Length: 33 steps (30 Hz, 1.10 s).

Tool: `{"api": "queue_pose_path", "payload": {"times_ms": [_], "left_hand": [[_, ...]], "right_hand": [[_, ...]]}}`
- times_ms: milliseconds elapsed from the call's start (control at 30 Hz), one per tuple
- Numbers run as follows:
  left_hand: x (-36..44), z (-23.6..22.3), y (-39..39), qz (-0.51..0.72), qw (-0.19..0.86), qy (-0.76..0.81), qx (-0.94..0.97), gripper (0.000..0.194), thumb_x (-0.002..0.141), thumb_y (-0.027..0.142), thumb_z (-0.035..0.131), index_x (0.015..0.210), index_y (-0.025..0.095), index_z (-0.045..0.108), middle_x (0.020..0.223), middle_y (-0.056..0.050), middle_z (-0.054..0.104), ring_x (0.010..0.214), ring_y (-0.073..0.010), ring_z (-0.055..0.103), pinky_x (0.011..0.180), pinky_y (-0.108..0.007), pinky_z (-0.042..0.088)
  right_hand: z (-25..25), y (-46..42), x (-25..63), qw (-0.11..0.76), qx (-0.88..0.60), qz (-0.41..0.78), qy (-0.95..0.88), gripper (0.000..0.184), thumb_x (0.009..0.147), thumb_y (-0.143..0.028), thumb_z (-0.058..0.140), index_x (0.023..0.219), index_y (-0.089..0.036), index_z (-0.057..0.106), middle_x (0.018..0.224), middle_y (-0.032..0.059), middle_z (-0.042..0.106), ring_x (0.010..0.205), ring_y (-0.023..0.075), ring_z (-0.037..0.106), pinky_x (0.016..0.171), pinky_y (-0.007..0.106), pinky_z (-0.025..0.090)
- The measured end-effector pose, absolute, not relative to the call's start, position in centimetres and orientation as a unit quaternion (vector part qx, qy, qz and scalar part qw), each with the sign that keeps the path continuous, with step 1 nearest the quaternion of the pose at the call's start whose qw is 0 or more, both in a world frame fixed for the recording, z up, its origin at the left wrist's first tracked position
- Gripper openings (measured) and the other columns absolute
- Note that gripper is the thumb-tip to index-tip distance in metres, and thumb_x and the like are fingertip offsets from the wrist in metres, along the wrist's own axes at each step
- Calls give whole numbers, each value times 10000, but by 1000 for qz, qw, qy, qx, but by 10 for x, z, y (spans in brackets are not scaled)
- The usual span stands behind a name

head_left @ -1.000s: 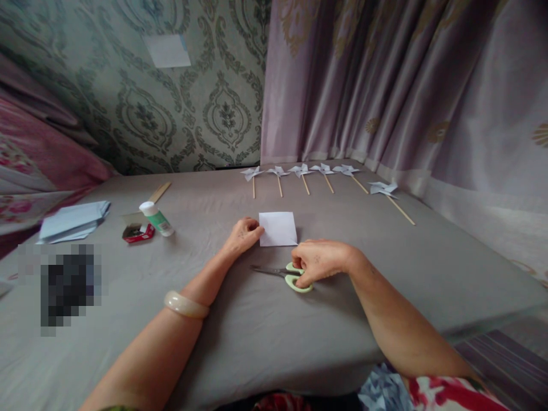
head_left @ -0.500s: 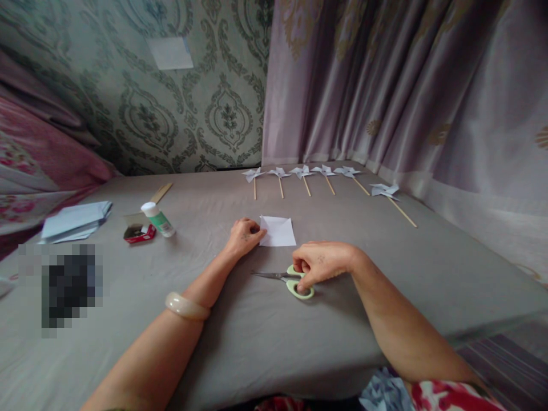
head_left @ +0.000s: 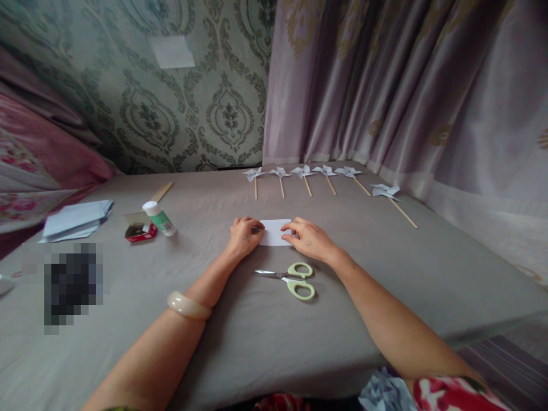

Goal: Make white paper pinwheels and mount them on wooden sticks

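Observation:
A small square of white paper lies on the grey cloth between my hands. At its left edge my left hand pinches it between thumb and fingers. Over its right edge is my right hand, with thumb and index fingertip apart on or just above the paper; contact cannot be made out. Scissors with pale green handles lie on the cloth nearer to me, blades pointing left and slightly parted, touched by neither hand.
Several white paper pinwheels on sticks lie along the back. To the left are a glue stick, a small red box, thin wooden sticks and a stack of paper. A blurred dark object sits at front left.
My right hand has let go of the scissors and moved up to the paper's right side. The scissors stay on the cloth. My left hand keeps its place at the left edge.

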<state>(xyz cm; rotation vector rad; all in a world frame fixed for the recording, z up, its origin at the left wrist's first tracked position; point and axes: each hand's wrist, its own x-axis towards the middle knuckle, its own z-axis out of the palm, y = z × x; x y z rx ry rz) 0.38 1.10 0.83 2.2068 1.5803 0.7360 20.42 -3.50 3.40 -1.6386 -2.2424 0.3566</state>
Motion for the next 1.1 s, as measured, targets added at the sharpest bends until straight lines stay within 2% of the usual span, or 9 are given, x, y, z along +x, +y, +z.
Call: {"api": "queue_pose_path", "payload": {"times_ms": [200, 367, 633, 733, 800, 900, 1000, 1100], "left_hand": [[5, 7, 10, 241, 165, 542, 788, 228, 771, 287, 554, 874, 207, 742, 996, -99, 659, 978, -262, 545, 944, -424, 379], [4, 9, 9, 238, 169, 544, 787, 240, 771, 277, 548, 889, 204, 744, 1015, -104, 666, 982, -271, 545, 942, -424, 389], [3, 8, 11, 257, 197, 532, 782, 227, 750, 268, 553, 842, 201, 749, 974, -97, 690, 947, -252, 572, 965, -414, 377], [5, 8, 11, 269, 202, 529, 779, 202, 729, 265, 566, 797, 206, 746, 936, -89, 696, 915, -240, 579, 948, -403, 390], [6, 8, 11, 288, 214, 526, 772, 173, 706, 264, 582, 745, 200, 739, 873, -83, 696, 860, -227, 588, 898, -378, 419], [3, 9, 14, 350, 234, 542, 727, 179, 697, 275, 579, 732, 170, 720, 769, -71, 679, 749, -200, 590, 770, -323, 453], [-8, 10, 22, 431, 222, 583, 652, 280, 763, 323, 491, 832, 138, 688, 792, -78, 668, 745, -189, 596, 729, -303, 454], [-24, 12, 29, 549, 194, 612, 534, 244, 750, 328, 495, 826, 145, 637, 770, -51, 640, 746, -172, 594, 725, -281, 457]], "right_hand": [[23, -34, 203, 127, -570, 127, -802, 311, 884, -349, 524, 1155, -260, 648, 1021, 59, 580, 891, 166, 577, 812, 266, 400], [25, -32, 206, 150, -539, 156, -814, 369, 777, -412, 666, 1109, -252, 672, 1027, 49, 583, 883, 163, 574, 805, 260, 407], [23, -29, 208, 181, -514, 162, -823, 221, 798, -272, 619, 986, -212, 719, 905, 36, 591, 777, 126, 553, 750, 241, 403], [21, -29, 204, 207, -506, 170, -820, 204, 781, -287, 620, 932, -211, 733, 856, 25, 589, 746, 118, 536, 714, 234, 397], [18, -26, 203, 241, -506, 202, -803, 223, 786, -357, 600, 828, -185, 735, 779, 14, 581, 690, 112, 515, 664, 231, 390], [13, -17, 206, 362, -542, 291, -701, 410, 802, -508, 520, 695, -146, 680, 632, -4, 541, 583, 101, 468, 558, 222, 363], [9, -7, 215, 492, -599, 352, -524, 509, 760, -641, 499, 579, -169, 557, 457, -56, 370, 435, 74, 333, 424, 207, 253], [8, -2, 223, 562, -591, 419, -399, 529, 716, -689, 533, 529, -213, 395, 411, -103, 240, 365, 49, 205, 364, 197, 152]]}}
